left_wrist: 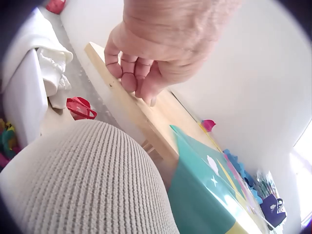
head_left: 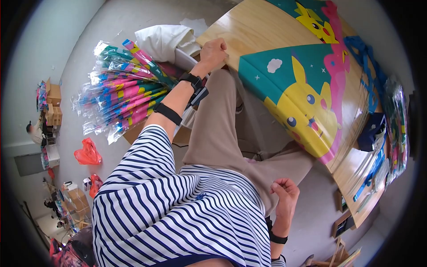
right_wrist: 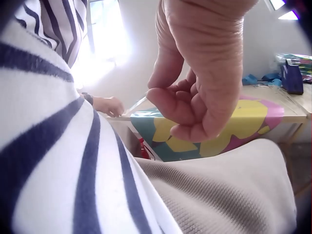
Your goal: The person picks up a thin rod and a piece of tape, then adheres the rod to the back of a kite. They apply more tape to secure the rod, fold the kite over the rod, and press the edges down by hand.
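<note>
A faint strip of clear plastic film [right_wrist: 137, 105] runs between the two hands; in the head view the film [head_left: 254, 118] crosses above the lap. My left hand [head_left: 213, 54] pinches one end at the table's near corner, its fingertips down by the wooden edge in the left wrist view. Thumb and forefinger of my right hand [head_left: 286, 196] come together at the other end, low by the right thigh. Beside the left hand, a glossy printed sheet [head_left: 289, 95], teal, yellow and pink with a cartoon face, lies on the wooden table [head_left: 238, 29] and hangs over its edge.
Left of the legs stands a bundle of folded prints in clear bags [head_left: 129, 91], beside white cloth [head_left: 164, 42]. Another printed sheet [head_left: 311, 22] lies farther back. Blue ribbon [head_left: 371, 75], a navy box [head_left: 372, 132] and clear plastic bags [head_left: 362, 167] occupy the table's right end.
</note>
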Demonstrator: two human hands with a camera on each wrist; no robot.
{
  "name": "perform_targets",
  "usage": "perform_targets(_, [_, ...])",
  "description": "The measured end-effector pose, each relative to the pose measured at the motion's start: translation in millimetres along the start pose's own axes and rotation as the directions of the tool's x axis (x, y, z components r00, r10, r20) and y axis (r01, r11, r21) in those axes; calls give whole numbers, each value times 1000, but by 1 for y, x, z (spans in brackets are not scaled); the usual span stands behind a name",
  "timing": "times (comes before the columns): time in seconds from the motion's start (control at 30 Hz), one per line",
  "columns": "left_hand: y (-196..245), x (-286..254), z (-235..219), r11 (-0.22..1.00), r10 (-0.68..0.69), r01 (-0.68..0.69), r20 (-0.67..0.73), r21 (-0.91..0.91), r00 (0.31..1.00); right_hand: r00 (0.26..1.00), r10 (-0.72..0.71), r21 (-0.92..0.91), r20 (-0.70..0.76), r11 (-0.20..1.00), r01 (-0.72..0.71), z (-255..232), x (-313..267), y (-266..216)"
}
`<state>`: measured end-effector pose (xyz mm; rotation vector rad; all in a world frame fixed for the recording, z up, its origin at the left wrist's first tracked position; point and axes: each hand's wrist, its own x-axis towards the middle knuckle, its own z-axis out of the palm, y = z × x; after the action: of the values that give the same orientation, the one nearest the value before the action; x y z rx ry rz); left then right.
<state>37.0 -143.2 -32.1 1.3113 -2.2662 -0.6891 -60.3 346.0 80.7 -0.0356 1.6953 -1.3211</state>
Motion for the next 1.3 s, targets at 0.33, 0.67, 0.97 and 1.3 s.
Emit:
perform_targets(0.33, [4,-3,-6,990,-86,89,-35,106,996,1000,-12,-6,6,1000,12,-2,4,3])
perform_targets(0.67, [13,-18,-11,995,-44,38,-58,-90,997,1000,-23,-75,-9,997,22,-4,3,3])
perform_targets(0.97, [160,-211,-41,820,467,-181,453,-543,759,999,3,48,53,999,-6,-12,7,2])
perform_targets(1.3, [267,-166,10,596,787,-490,341,-636,514,995,-61,17,84,998,60,-25,27,31])
